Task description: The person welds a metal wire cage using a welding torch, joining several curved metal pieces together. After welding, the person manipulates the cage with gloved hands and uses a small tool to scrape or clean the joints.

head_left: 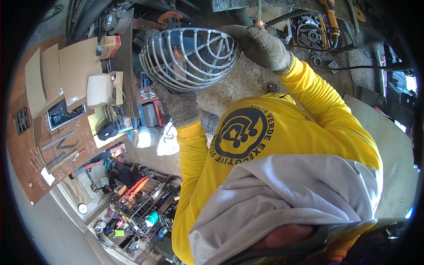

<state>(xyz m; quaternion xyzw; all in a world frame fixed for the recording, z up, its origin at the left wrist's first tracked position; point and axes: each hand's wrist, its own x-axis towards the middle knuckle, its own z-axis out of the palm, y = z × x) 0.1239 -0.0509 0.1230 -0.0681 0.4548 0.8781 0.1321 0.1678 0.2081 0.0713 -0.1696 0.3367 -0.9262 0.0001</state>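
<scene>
A bare metal cage (pixel 187 55), rounded like a basket and made of curved silvery bars, is at upper centre. My left hand (pixel 179 105), in a knitted work glove, is closed at its lower edge; the fingertips are partly hidden by the bars. My right hand (pixel 266 49), gloved the same way, is by the cage's right end with its fingers curled. A thin upright rod with an orange end (pixel 258 23) appears at those fingertips. Whether the right hand grips this rod or the cage is unclear.
Cardboard boxes (pixel 79 73) stand on a brown wooden bench (pixel 33 172) at left. An orange-and-black power tool (pixel 330 17) is beside a bin of metal parts (pixel 312 34) at upper right. A white bag (pixel 168 140) lies below my left hand. Another person (pixel 121 173) is at lower left.
</scene>
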